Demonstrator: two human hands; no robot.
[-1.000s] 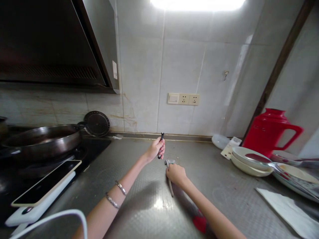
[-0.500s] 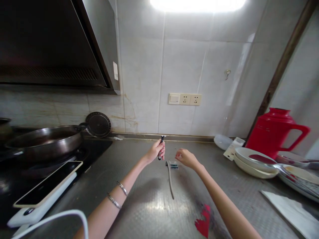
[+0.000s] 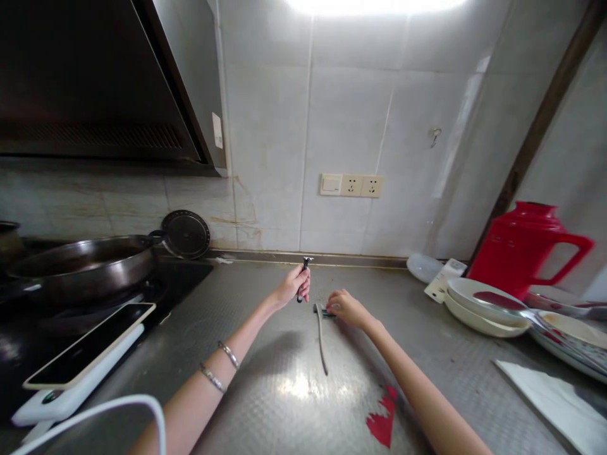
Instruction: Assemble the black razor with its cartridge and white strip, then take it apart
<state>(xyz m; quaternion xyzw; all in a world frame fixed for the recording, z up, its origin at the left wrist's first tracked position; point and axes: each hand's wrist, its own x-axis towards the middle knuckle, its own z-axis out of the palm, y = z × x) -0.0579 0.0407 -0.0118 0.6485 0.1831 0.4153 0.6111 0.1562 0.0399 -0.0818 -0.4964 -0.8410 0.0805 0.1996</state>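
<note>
While the steel table point(image 3: 265, 392) is carrying the loose pieces, its smooth-looking top could be letting them skid under a light push. With the right hand point(image 3: 348, 308) marking the clock's centre, the left hand point(image 3: 294, 285) is hovering at ten o'clock. Towards seven, a thin grey stick point(image 3: 322, 347) is lying so close that the right hand's knuckles could be knocking it askew. Upright in the left hand's closed grip, a black-handled tool point(image 3: 303, 284) is pointing its metal head at twelve; a loosening grip could be dropping it. At nine, a small teal piece point(image 3: 325, 313) is lying by the right fingertips; whether that grip is pinching it I cannot tell, and a poor pinch could be flicking it away.
</note>
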